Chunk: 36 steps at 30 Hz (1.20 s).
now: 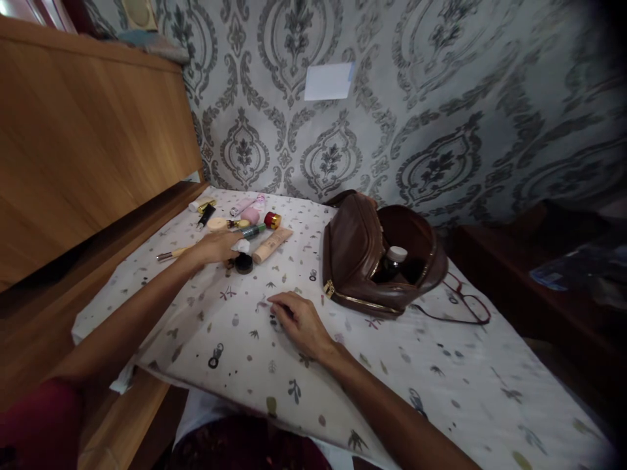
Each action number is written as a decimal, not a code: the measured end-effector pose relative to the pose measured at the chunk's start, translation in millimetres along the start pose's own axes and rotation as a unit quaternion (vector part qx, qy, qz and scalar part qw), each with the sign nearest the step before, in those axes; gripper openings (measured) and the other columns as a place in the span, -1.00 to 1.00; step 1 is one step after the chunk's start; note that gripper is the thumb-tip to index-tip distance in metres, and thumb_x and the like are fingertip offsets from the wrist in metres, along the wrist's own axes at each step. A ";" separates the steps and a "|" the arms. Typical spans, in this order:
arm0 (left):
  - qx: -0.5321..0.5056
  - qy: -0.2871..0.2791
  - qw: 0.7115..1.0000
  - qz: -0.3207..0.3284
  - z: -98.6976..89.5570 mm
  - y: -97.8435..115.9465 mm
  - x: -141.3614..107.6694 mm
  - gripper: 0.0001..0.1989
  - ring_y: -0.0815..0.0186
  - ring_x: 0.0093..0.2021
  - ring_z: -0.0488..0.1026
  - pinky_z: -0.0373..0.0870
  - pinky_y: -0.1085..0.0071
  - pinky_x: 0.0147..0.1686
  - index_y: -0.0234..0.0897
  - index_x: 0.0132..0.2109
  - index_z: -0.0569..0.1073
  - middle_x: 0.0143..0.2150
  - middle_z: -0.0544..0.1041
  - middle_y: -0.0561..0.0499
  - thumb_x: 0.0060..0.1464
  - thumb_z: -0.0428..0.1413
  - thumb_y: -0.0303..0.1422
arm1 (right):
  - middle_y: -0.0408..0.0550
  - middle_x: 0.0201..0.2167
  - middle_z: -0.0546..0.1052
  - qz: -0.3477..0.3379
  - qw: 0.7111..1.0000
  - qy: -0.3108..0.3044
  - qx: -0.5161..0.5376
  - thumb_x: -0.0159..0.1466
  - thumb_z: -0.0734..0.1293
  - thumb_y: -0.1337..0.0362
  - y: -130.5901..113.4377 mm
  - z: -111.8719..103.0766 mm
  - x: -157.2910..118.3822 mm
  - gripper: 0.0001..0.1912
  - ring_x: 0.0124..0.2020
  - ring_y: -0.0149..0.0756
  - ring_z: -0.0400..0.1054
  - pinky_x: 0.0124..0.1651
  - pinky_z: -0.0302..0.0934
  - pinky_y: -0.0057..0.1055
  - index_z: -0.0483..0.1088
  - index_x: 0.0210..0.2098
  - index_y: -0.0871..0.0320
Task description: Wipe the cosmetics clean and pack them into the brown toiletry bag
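Can't really make out what the left hand (219, 247) is doing, since its fingertips get lost among the small items, and the white bit (241, 246) next to them is too small to identify. The brown bag (350, 245) hides the lower part of the white-capped bottle (396, 256), and its inside is too dark to read. One arm of the glasses (475, 308) is partly tucked out of sight by the bag. Clear plastic (563, 269) on the right is blurry, and the red sleeve (42, 424) gets cut off at the left edge.
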<state>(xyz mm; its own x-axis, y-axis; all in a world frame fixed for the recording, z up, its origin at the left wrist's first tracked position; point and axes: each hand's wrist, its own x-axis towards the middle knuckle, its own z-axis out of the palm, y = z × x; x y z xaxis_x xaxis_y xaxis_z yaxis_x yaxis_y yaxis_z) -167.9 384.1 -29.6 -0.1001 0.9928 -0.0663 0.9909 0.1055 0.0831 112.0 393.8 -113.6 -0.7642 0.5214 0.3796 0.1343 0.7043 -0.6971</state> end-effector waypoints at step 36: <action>-0.459 0.343 0.789 -0.219 25.5 -40.9 -64.8 -0.45 0.40 -0.66 0.23 0.09 0.49 -0.67 -0.27 -0.28 0.41 -0.59 0.28 0.09 0.09 0.01 0.19 | -0.01 -0.29 0.59 -0.001 1.000 -0.001 0.016 0.35 0.22 0.31 4.2 2.8 -0.4 -0.77 -0.28 -0.24 0.46 -0.20 0.29 -0.32 0.51 -0.15 0.14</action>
<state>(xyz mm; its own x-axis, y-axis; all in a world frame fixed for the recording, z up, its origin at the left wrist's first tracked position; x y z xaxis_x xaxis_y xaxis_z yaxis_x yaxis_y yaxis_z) -199.7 314.1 -54.1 -0.7528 0.6135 0.2384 0.3957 0.1324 0.9088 111.1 395.2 -118.3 -0.7662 0.5187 0.3793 0.1130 0.6899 -0.7151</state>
